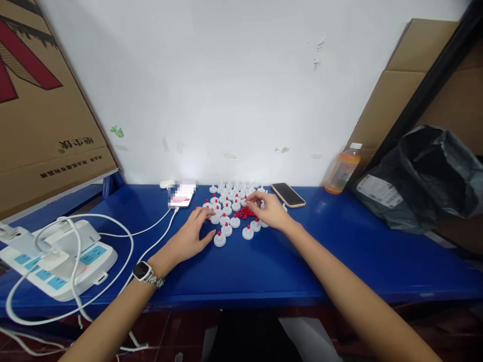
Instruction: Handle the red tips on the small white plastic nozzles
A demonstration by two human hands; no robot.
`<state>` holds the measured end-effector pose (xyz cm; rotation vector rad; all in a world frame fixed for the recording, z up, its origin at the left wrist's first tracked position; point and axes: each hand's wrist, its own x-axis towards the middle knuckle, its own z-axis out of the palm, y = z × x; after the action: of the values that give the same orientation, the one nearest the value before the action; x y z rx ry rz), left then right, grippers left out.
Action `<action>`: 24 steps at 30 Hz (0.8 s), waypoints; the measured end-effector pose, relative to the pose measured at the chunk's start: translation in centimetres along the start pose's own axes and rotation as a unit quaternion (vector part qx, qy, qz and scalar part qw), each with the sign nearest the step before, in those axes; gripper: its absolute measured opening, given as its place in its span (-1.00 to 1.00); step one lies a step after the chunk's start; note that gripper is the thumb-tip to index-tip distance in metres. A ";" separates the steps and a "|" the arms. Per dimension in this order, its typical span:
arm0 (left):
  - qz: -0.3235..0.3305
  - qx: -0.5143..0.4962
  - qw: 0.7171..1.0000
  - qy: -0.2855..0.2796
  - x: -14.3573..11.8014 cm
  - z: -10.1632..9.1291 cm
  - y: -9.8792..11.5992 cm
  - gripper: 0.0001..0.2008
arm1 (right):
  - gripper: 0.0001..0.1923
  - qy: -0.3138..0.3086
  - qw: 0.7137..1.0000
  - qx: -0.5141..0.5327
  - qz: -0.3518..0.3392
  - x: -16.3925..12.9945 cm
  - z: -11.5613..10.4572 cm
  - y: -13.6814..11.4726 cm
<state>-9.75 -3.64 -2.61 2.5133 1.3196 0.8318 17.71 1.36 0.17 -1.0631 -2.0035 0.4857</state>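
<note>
Many white round lids with narrow spouts stand in a cluster on the blue table, several topped with small red caps. At the cluster's left edge is my left hand (193,234), thumb and fingers apart around the nearest white lids (215,219), with nothing visibly gripped. A front lid (220,240) with a red cap stands by its thumb. My right hand (269,208) reaches in from the right. Its thumb and forefinger pinch at a small red cap (245,197) over a white lid. Just below those fingers lies a loose heap of red caps (246,212).
A phone (289,194) lies behind my right hand; a lit, cabled phone (182,194) lies back left. A white power strip (56,266) with looping cables occupies the left side. An orange drink bottle (342,170) and a black plastic bag (411,186) stand at the right.
</note>
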 end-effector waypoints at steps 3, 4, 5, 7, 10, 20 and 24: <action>-0.006 -0.015 1.000 -0.010 0.2 0.3 -0.9 -0.63 | -0.89 -0.013 1.000 -0.020 -0.019 -1.4 0.5 -0.3; -0.006 -0.008 1.000 -0.015 0.5 0.5 -1.1 -0.63 | -0.90 -0.015 0.999 -0.023 -0.023 -1.6 0.7 -0.4; -0.005 0.004 1.000 -0.019 0.8 0.5 -1.1 -0.62 | -0.90 -0.016 0.999 -0.023 -0.025 -1.8 0.9 -0.5; 0.004 0.039 0.999 -0.030 1.5 0.5 -0.7 -0.61 | -0.88 -0.018 0.999 -0.019 -0.025 -1.9 1.3 -0.6; 0.038 0.112 0.992 -0.052 2.3 0.3 0.4 -0.60 | -0.87 -0.016 1.000 -0.011 -0.013 -1.7 1.4 -0.6; 0.038 0.137 0.989 -0.037 2.7 0.1 1.1 -0.55 | -0.84 -0.016 1.000 -0.016 -0.004 -1.7 1.5 -0.7; 0.007 0.133 0.991 0.007 1.0 -0.1 2.4 -0.54 | -0.86 -0.017 0.993 -0.098 -0.061 -2.6 1.2 -1.4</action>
<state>-7.63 -4.27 -1.18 2.7223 1.5097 0.7194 16.83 -1.52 -0.86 -1.0473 -2.1667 0.2473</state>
